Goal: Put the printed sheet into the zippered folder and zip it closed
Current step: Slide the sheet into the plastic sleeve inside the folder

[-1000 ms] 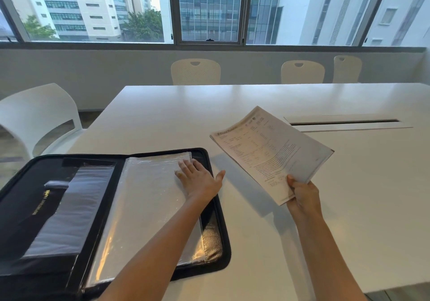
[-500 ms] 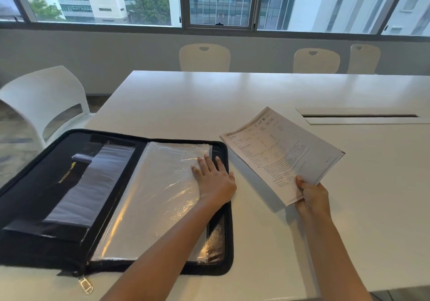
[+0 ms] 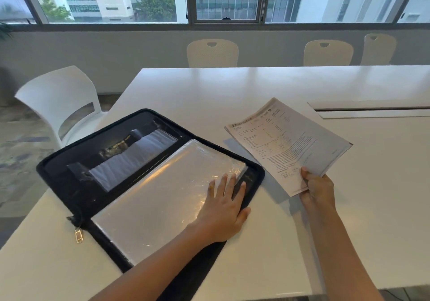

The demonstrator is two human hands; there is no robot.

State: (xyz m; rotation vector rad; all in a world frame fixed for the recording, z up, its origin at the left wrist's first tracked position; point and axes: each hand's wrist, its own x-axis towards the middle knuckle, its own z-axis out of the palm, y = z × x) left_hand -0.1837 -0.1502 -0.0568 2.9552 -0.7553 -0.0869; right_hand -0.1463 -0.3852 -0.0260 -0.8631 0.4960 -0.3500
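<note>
A black zippered folder (image 3: 69, 184) lies open on the white table (image 3: 232, 86), its left half showing pockets, its right half a stack of clear plastic sleeves (image 3: 158, 198). My left hand (image 3: 223, 207) rests flat, fingers spread, on the right edge of the sleeves. The zipper pull (image 3: 78, 235) hangs at the folder's near left corner. Off to the right of the folder, my right hand (image 3: 316, 187) pinches the near edge of the printed sheet (image 3: 286, 142), held a little above the table.
A white chair (image 3: 58, 100) stands at the table's left end. Three pale chairs (image 3: 213, 52) line the far side under the windows. A cable slot (image 3: 372, 109) is set into the table top at the right.
The view has shifted so the folder sits more to the right and turned. My left hand stays flat on the sleeves, now nearer their right edge. The sheet stays in my right hand.
</note>
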